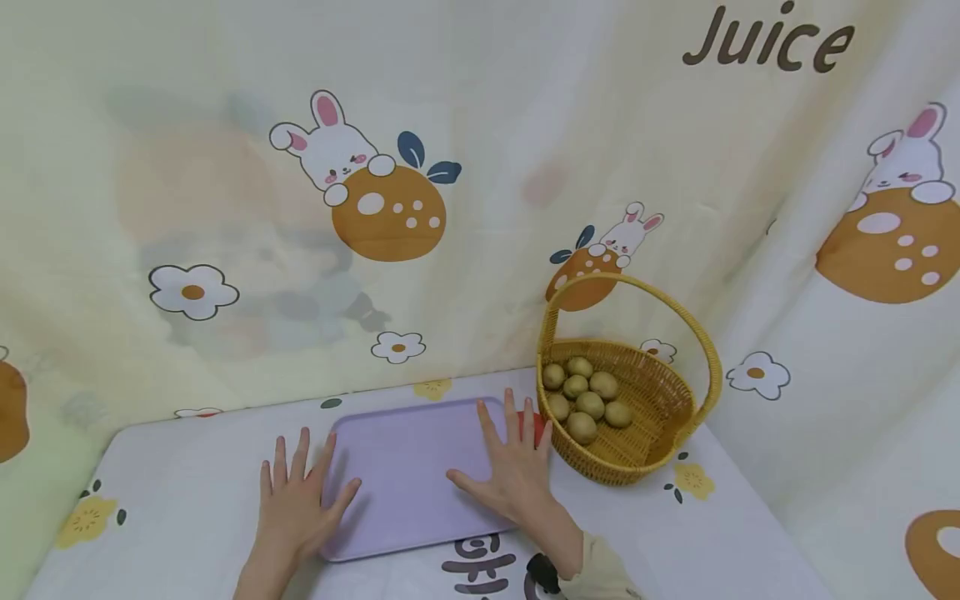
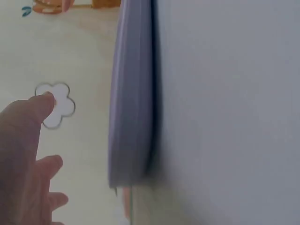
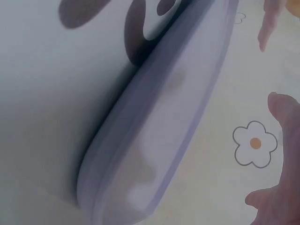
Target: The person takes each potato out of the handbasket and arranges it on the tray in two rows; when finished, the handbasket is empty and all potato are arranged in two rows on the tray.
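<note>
A shallow lavender tray (image 1: 408, 475) with a low rim lies on the white patterned tablecloth in the head view. My left hand (image 1: 295, 510), fingers spread, is over its left edge, the thumb reaching across the rim. On the other side my right hand (image 1: 516, 477) spreads its fingers above the tray's right part. Neither hand holds anything. In the left wrist view the tray's side (image 2: 129, 117) stands beside my thumb and fingers. The right wrist view has the tray's rim (image 3: 140, 122) running diagonally, with my right hand's fingers at the right.
A yellow woven basket (image 1: 626, 450) with a tall handle stands right of the tray, holding several round olive-brown fruits or potatoes (image 1: 590, 405). Something red (image 1: 537, 425) shows partly behind my right fingers, beside the basket. A rabbit-print curtain (image 1: 480, 208) hangs behind the table.
</note>
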Demonstrator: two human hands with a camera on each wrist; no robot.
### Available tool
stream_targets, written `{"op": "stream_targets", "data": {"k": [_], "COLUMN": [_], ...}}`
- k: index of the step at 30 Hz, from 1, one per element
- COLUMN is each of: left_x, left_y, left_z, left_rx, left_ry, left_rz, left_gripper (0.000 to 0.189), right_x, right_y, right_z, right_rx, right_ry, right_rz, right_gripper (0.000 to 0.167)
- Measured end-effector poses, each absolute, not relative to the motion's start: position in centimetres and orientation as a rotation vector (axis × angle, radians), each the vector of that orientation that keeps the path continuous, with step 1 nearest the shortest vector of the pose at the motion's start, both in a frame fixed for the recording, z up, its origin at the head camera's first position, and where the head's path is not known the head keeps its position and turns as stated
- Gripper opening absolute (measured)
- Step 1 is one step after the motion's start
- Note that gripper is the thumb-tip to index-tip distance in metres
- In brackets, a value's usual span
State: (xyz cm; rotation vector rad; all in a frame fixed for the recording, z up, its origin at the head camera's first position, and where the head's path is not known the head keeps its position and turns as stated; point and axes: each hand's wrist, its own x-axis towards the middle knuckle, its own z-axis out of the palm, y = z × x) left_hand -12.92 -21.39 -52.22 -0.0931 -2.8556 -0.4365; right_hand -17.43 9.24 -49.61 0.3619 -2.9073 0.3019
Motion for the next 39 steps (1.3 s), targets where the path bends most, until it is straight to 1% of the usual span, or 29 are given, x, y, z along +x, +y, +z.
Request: {"op": "stream_targets", "data": {"k": [6, 15, 19, 24, 31, 39], "left_x": [-13.2, -13.4, -13.5, -13.5, -13.4, -13.7], "left_y": [-22.2, -22.7, -22.8, -22.7, -22.5, -22.8], "left_z": [-52.7, -53.3, -53.5, -53.3, -53.1, -53.4], "left_rx": [-0.087, -0.166, -0.206, -0.258, -0.26, -0.294], "left_ry": [-2.865, -2.796, -2.771, -2.729, -2.71, -2.605], "left_rz": [-0.461, -0.485, -0.606, -0.767, -0.815, -0.941], "left_gripper": [0.074, 0.067, 0.064, 0.063, 0.064, 0.066], "right_x": [-17.4, -17.4, -17.5, -17.8, -18.5, -19.4], "right_y": [9.8, 10.5, 10.7, 11.2, 12.4, 14.7], "right_z": [-49.5, -49.3, -49.4, -49.1, -48.3, -46.6], "right_rx": [0.374, 0.381, 0.395, 0.391, 0.388, 0.346], "right_ry": [-2.888, -2.857, -2.824, -2.79, -2.761, -2.77], "right_rz": [0.284, 0.279, 0.305, 0.353, 0.46, 0.64], "right_gripper": [0.104, 0.1, 0.096, 0.091, 0.084, 0.081]}}
